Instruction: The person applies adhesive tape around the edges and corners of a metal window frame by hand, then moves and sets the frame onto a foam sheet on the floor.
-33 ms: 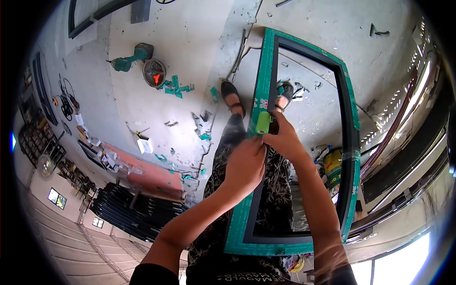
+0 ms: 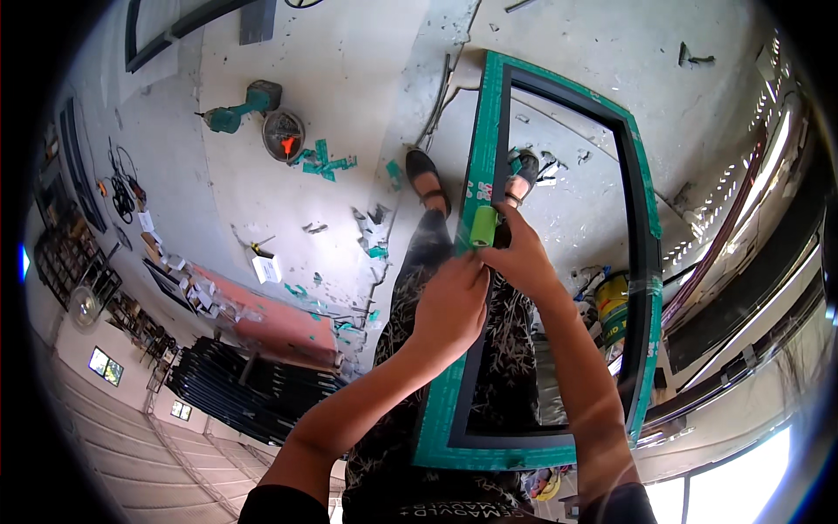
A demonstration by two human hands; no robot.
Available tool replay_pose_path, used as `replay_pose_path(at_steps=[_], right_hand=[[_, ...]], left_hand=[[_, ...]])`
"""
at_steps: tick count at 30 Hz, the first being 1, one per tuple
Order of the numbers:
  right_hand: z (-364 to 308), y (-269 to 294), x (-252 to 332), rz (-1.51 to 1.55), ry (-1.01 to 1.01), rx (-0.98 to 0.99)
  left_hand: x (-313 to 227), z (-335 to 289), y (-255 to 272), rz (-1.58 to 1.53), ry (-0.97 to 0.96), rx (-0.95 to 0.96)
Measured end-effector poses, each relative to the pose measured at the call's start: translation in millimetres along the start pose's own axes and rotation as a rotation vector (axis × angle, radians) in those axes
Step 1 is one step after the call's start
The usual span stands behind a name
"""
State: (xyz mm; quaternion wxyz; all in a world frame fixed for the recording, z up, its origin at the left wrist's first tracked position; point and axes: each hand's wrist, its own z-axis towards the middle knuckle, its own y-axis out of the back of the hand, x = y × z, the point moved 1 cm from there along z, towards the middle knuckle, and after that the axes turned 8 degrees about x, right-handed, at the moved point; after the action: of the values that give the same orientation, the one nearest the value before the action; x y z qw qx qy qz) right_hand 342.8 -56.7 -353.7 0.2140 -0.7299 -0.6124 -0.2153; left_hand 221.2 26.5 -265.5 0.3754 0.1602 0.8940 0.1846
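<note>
Across my lap and in front of me lies a rectangular dark window frame, its outer border covered with printed green film. A light green roll of tape rests at its left rail, one end facing me. My right hand bends round the right side of the roll, forefinger along it and thumb near its lower end. The other right fingers are partly hidden. Just below the roll, my left hand is closed, its fingertips pinched together and meeting the right thumb. What the left fingers pinch is too small to make out.
On the floor at the left lie a teal cordless drill, a round container with an orange piece in it, and green film scraps. Dark profiles are stacked at lower left. A yellow-green bucket stands beyond the frame opening.
</note>
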Motion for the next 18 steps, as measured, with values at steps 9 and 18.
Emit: replay_pose_path(at_steps=[9,18], right_hand=[[-7.1,-21.0,15.3,-0.292,0.002,-0.216],[-12.0,-25.7,2.4,-0.21,0.076,-0.248]], left_hand=[[37.1,25.0,23.9,-0.348,0.169,-0.144],[48.1,94.4,-3.7,-0.309,0.434,0.208]])
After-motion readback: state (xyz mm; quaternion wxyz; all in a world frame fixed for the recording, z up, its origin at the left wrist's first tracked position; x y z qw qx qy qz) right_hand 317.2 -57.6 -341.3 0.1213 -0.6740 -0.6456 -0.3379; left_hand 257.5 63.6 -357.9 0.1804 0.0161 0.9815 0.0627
